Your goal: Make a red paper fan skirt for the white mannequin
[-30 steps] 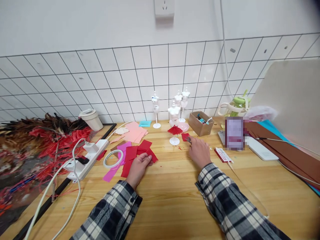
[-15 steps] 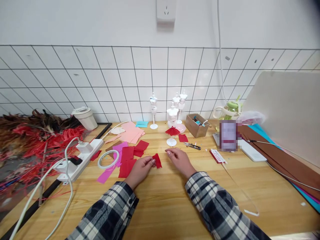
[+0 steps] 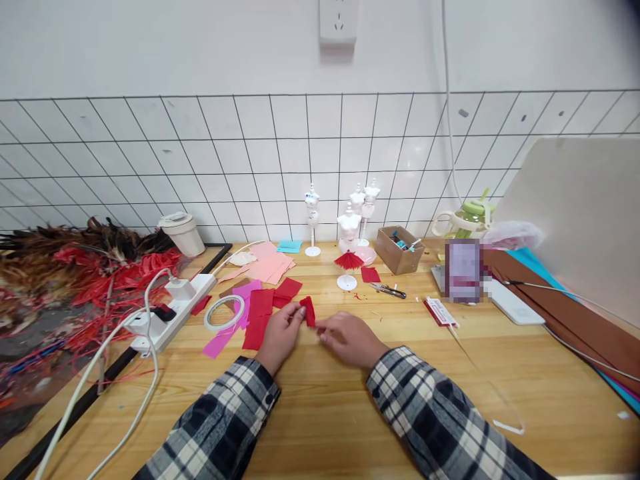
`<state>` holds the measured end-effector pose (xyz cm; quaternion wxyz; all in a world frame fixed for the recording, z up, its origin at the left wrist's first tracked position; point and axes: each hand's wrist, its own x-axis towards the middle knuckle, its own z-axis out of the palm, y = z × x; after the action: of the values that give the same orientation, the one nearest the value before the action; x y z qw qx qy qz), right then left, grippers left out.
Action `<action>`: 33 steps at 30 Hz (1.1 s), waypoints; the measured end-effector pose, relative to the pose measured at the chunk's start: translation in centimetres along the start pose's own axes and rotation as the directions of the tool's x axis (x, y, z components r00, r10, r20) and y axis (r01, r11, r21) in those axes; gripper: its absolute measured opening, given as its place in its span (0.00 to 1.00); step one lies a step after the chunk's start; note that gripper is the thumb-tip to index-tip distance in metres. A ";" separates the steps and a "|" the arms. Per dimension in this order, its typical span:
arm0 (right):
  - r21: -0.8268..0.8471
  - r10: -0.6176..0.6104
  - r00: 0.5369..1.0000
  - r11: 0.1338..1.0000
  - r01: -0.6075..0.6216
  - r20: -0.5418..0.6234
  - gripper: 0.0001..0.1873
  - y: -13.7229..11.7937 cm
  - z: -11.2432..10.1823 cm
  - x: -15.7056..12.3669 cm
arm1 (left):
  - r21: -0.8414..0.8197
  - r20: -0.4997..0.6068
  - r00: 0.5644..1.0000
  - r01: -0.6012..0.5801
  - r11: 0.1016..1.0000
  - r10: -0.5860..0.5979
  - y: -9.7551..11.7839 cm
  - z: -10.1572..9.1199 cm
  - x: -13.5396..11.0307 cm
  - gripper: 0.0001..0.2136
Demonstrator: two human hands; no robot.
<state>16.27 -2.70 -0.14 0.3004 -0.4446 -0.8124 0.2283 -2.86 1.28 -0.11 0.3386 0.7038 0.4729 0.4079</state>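
Note:
My left hand (image 3: pixel 281 333) pinches a small red paper piece (image 3: pixel 309 311) just above the wooden table (image 3: pixel 325 413). My right hand (image 3: pixel 349 337) has come up to the same piece, its fingertips closed on the lower edge. More red and pink paper squares (image 3: pixel 260 303) lie just left of my left hand, beside a roll of white tape (image 3: pixel 225 313). Behind my hands stands a small white mannequin with a red paper skirt (image 3: pixel 349 250). Small scissors (image 3: pixel 387 290) lie on the table right of it.
A white power strip (image 3: pixel 173 310) with cables and a heap of red and brown feathers (image 3: pixel 65 273) fill the left side. At the back stand other mannequins (image 3: pixel 313 220), a cardboard box (image 3: pixel 399 249), a lidded cup (image 3: pixel 183 235) and a green bottle (image 3: pixel 470 217). Brown sheets (image 3: pixel 575 307) lie right.
My right hand left the scissors by the mannequin and came back to the middle. My left hand lifted one red piece out of the pile, and both hands now meet on it.

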 end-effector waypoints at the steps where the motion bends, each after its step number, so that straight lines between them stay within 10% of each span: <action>1: -0.014 -0.035 0.996 0.999 0.037 0.079 0.16 0.4 -0.3 -0.1 | 0.001 -0.046 0.999 0.019 1.000 -0.019 0.0 -0.2 0.1 0.11; 8: -0.107 0.218 0.879 0.952 -0.287 -0.424 0.27 2.5 -2.5 0.0 | -0.032 -0.121 0.989 0.084 0.996 -0.087 0.1 -0.2 0.2 0.12; 12: 0.256 0.243 0.940 0.950 -0.180 -0.241 0.20 0.1 -0.4 0.3 | -0.040 -0.012 1.000 0.024 0.999 -0.025 0.3 0.3 -0.1 0.11; 20: 0.688 0.398 0.910 0.694 -0.214 -0.119 0.13 0.4 1.9 0.9 | -0.086 0.159 0.987 0.040 0.995 -0.025 0.6 0.2 -0.4 0.11; 27: 0.597 0.307 0.947 0.780 -0.191 -0.098 0.12 0.2 0.9 0.4 | -0.496 0.349 0.930 0.292 0.818 -0.120 1.3 0.8 -0.8 0.30; 33: 0.547 0.311 0.936 0.818 -0.176 -0.165 0.09 -0.2 0.7 0.1 | -0.513 0.311 0.931 0.335 0.790 -0.193 0.9 0.4 -0.6 0.14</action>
<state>15.60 -2.82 -0.50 0.4767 -0.4714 -0.6113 0.4206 -2.29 0.39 0.30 0.6380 0.5449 0.3824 0.3871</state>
